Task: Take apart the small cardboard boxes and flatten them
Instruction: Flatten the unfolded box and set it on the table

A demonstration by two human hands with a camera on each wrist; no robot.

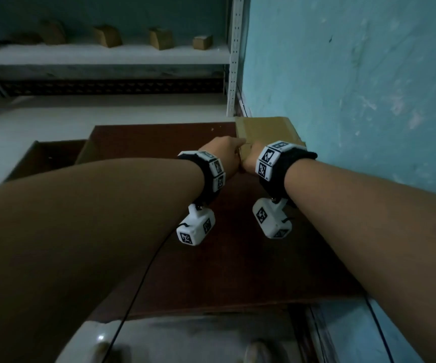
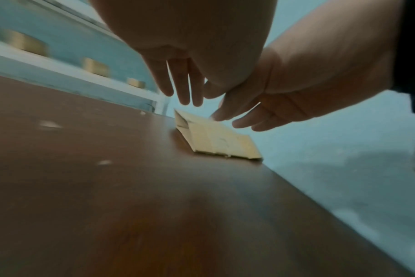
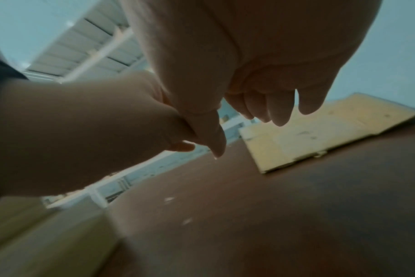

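Note:
A flattened cardboard box [image 1: 264,129] lies at the far right corner of the dark wooden table [image 1: 224,271], against the blue wall. In the left wrist view the cardboard [image 2: 220,140] lies flat, and it is flat in the right wrist view [image 3: 320,135] too. My left hand [image 1: 224,149] and right hand [image 1: 251,155] are side by side at its near edge. The left fingers [image 2: 185,84] and the right fingers [image 3: 280,110] point down, straight and loose, just over the cardboard. Neither hand grips anything. I cannot tell whether the fingertips touch it.
Several small cardboard boxes [image 1: 107,35] stand on a white shelf [image 1: 101,55] at the back. A large open box [image 1: 44,158] sits beside the table's left edge. The blue wall [image 1: 355,87] runs along the table's right side.

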